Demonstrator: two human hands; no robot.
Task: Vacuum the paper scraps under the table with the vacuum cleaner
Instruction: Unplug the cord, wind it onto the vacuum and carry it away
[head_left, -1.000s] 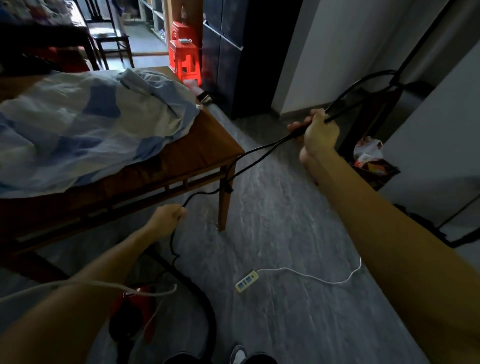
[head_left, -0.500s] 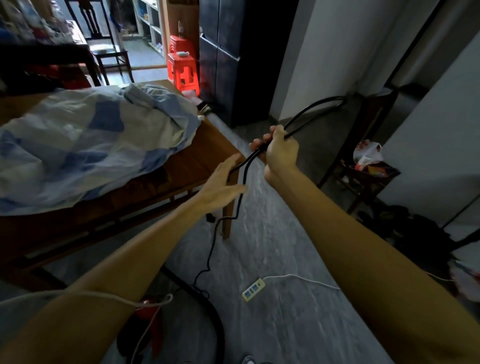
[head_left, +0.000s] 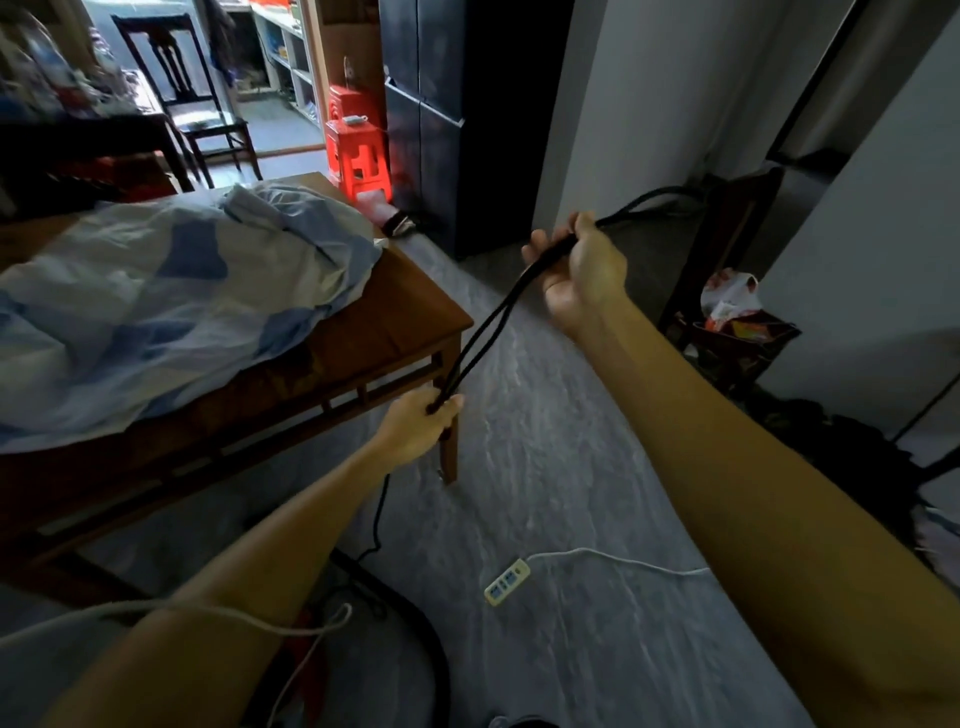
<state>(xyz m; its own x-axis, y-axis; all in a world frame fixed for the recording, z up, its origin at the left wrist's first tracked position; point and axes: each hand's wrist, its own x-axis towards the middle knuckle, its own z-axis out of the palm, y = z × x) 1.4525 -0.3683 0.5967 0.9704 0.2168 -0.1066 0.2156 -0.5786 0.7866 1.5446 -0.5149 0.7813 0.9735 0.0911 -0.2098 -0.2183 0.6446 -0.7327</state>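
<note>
Both hands grasp the vacuum's black cord (head_left: 485, 332) - right hand (head_left: 579, 270) farther and higher, left hand (head_left: 418, 423) lower, by the table (head_left: 415, 317) corner. The cord runs doubled between them; best to pay it out without kinks toward the power strip (head_left: 506, 581) on the near floor. The red vacuum cleaner (head_left: 298, 631) sits near left, mostly hidden. Far right, a plastic bag (head_left: 727, 299) holds colourful bits - contents unclear.

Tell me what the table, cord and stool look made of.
The table looks like wood, brown with a dull sheen; board seams show on top. The cord seems rubber or plastic-sheathed, matte black, bending softly. The stool looks like moulded plastic, bright red, smooth.
</note>
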